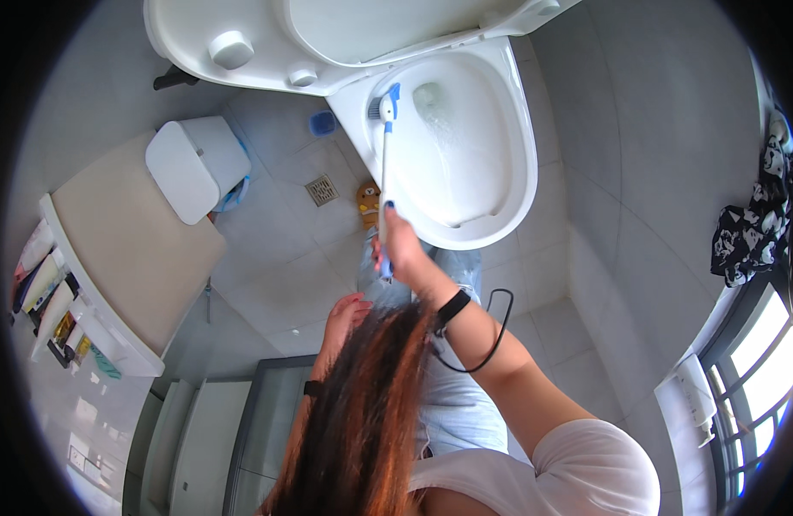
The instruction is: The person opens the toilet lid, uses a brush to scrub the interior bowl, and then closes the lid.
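My right hand is closed around the handle of a white and blue toilet brush. Its dark bristle head rests at or just above the left inner edge of the toilet bowl, bristles facing left. Water shows at the bottom of the bowl, with wet streaks down the inner wall. The seat and lid are raised. Lower down and to the left, my left hand hangs near my jeans with nothing visible in it; long hair hides part of that arm.
A white lidded bin stands left, beside a counter. A small blue container, a floor drain and a brown bear slipper are on the tiles. Patterned cloth hangs at right near a window.
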### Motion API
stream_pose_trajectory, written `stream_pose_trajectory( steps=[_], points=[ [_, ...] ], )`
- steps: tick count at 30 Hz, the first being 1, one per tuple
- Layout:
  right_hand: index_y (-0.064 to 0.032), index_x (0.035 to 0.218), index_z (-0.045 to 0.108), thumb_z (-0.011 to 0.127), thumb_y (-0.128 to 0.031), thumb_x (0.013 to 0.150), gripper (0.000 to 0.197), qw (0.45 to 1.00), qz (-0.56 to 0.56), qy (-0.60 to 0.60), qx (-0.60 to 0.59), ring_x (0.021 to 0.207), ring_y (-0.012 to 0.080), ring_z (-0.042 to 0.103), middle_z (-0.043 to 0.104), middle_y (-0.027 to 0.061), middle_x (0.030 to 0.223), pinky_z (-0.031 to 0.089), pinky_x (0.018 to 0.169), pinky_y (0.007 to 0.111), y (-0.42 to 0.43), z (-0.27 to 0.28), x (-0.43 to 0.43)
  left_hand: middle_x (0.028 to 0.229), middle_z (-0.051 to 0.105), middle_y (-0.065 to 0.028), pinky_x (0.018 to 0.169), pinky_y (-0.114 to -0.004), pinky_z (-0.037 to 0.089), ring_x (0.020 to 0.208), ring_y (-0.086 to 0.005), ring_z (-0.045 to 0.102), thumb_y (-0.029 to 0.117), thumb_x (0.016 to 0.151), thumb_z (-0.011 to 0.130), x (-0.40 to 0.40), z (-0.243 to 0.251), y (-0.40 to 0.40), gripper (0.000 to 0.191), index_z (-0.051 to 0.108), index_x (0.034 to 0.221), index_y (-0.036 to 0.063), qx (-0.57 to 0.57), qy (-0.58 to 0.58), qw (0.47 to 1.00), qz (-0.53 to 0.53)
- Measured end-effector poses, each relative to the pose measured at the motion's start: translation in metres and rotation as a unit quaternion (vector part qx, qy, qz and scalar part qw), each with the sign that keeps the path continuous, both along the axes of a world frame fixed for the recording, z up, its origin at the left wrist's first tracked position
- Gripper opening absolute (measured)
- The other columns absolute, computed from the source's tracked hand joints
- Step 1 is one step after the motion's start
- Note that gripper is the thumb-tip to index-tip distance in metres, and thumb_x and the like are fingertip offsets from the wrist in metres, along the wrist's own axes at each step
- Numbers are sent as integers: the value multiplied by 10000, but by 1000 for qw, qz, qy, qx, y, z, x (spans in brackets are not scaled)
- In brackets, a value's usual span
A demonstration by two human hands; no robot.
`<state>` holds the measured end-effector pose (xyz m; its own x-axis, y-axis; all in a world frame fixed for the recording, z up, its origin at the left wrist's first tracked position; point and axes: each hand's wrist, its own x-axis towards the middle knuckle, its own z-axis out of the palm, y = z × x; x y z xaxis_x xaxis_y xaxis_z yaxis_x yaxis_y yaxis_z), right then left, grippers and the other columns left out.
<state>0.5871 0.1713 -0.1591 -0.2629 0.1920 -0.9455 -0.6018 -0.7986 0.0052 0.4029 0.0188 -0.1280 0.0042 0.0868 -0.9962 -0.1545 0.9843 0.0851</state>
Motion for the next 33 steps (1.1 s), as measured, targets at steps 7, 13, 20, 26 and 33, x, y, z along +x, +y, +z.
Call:
stream_pose_trajectory(
  steps=[7,13,20,26,33],
  points=[
    [-103,847,394,311,-444,885,352,993,-115,14,24,380,147,395,401,32,525,354,325,279,36,9,15,940,607,-91,720,-243,426,821,-148,559,154,829,449,2,27,24,275,508,1070,35,59,25,994,-92],
    [-76,884,415,320,-437,886,373,999,29,11,21,363,167,389,405,48,502,354,321,301,-20,25,-4,956,602,-93,735,-253,425,836,-153,557,160,834,446,-16,10,9,277,499,1077,37,32,43,997,-56],
    [-38,859,392,329,-424,883,392,997,64,26,18,356,198,400,398,83,489,369,330,341,-16,24,4,949,604,-95,761,-278,414,850,-168,557,215,838,440,-17,17,9,291,514,1059,40,77,22,993,-92],
    [-22,815,412,321,-426,886,421,968,243,-52,23,338,190,400,414,100,504,350,309,353,-112,3,71,968,599,-101,762,-276,411,857,-169,556,222,846,433,4,20,15,290,516,1066,52,61,8,994,-87],
    [13,680,421,330,-386,889,459,972,203,-95,77,317,213,416,417,111,457,356,311,357,-66,15,52,979,597,-105,760,-273,412,868,-174,559,225,856,424,19,30,15,290,511,1074,55,69,21,992,-102]
  ],
)
